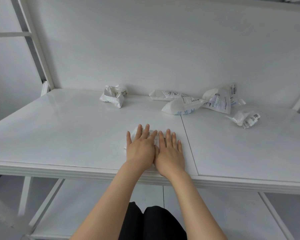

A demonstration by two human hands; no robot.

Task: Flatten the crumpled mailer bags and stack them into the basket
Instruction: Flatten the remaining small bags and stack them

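Counter white, glossy, one thin seam running front to back right of centre, moulded front edge. White wall panel straight behind it, white frame posts at left. Dark-clothed lap at bottom edge.

Left hand and right hand lie palm down side by side near the front edge, touching each other. Fingers straight, slightly spread, pointing away from the person, pressing flat on a white mailer bag. Bag mostly hidden under the hands; bits show at the left hand's outer side and between the fingers. Long axis cannot be told.

Other mailer bags at the back of the counter:
- crumpled bag, back left, balled up, near the wall.
- folded bag, back centre, long axis left-right along the wall.
- puffed bag with blue print, long axis left-right, right tip touching the labelled bag.
- labelled bag, biggest, narrow end pointing up-right.
- small crumpled bag, far right, apart from the others.
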